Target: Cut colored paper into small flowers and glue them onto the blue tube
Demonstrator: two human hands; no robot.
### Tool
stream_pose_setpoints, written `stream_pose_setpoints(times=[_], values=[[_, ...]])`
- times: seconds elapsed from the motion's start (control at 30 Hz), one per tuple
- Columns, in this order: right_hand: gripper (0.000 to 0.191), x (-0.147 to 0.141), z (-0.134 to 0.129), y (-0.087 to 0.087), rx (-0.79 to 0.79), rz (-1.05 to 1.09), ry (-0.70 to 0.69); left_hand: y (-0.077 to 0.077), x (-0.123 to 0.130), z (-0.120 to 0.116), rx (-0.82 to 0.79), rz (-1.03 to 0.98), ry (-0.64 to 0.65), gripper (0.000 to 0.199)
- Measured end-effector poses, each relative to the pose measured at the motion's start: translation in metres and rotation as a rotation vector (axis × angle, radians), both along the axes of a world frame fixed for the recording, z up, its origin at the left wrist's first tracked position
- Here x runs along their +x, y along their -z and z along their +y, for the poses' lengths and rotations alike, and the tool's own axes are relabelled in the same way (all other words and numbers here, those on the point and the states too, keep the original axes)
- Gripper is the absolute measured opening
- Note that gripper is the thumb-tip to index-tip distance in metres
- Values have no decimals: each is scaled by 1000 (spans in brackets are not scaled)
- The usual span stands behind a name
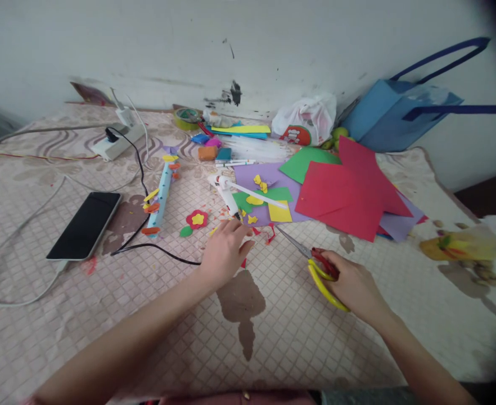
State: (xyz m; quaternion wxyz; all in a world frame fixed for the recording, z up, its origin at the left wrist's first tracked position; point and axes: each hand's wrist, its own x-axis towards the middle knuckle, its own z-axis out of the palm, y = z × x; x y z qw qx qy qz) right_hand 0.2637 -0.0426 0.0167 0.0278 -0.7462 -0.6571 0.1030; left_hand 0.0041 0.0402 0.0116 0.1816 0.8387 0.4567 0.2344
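Observation:
My right hand [351,284] holds scissors [302,249] with one yellow and one red handle, their tips pointing up and left toward small red scraps [270,233]. Just left of those scraps, my left hand [226,250] is over the tablecloth with its fingers apart, near the lower end of a white glue gun [228,197]. I can make out nothing held in it. A red flower with a yellow centre [197,219] and a green leaf shape [186,231] lie to its left. Yellow and green pieces rest on a purple sheet [301,211] beyond the hands.
A phone [85,226] charges at the left, near a power strip [119,140] and loose cables. A blue decorated strip [162,194] lies beside the black cord. Red sheets [343,197], a blue bag [393,115] and a tilted cup of yellow drink [442,247] are at the right.

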Motion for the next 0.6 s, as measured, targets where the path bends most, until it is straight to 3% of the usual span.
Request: stream_pose_setpoints(times=[0.23, 0.33, 0.5, 0.6], values=[[33, 4, -10, 2, 3, 34, 2, 9, 34, 17, 202, 300, 62, 10], [33, 7, -13, 2, 33, 66, 13, 7, 31, 17, 184, 226, 71, 14], [31, 2, -11, 0, 59, 193, 14, 0, 20, 15, -41, 6, 52, 9], [32, -6, -7, 0, 64, 234, -2, 6, 25, 17, 51, 91, 47, 12]])
